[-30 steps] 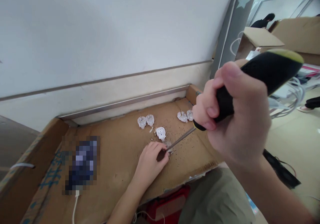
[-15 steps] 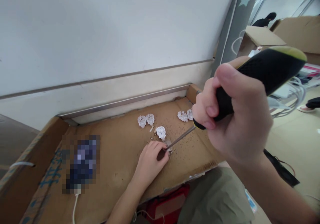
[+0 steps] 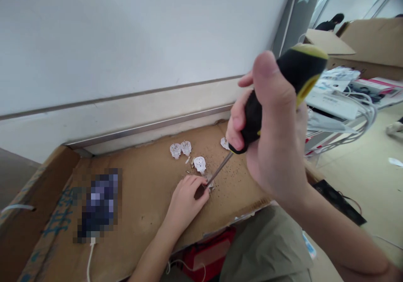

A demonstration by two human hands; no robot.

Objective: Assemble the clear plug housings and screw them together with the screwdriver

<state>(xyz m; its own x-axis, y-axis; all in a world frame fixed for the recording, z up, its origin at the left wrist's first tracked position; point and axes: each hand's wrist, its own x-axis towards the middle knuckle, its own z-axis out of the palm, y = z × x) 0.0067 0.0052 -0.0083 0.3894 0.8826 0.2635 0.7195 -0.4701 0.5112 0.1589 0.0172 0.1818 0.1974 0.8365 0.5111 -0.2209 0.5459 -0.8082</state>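
My right hand (image 3: 273,118) is wrapped round the black and yellow handle of a screwdriver (image 3: 288,69), its thumb lying along the upper side. The metal shaft slants down to the left, its tip at the fingers of my left hand (image 3: 189,198). That hand rests on the cardboard, closed on a small whitish plug part (image 3: 210,185) that its fingers partly cover. Just beyond lies a white plug cover (image 3: 199,164). Two white plug pieces with metal pins (image 3: 181,148) lie side by side farther back, and another plug piece (image 3: 224,143) is partly behind my right hand.
The cardboard work surface (image 3: 135,214) has raised sides and a scatter of dark specks. A blurred-out device (image 3: 99,204) with a white cable lies at left. A white wall (image 3: 126,34) stands behind. Cables and boxes (image 3: 333,101) are at right; a person (image 3: 330,22) is in the background.
My right hand has turned and shifted left in view, so the screwdriver handle stands steeper. My left hand keeps its place at the tip. The whole view has shifted slightly.
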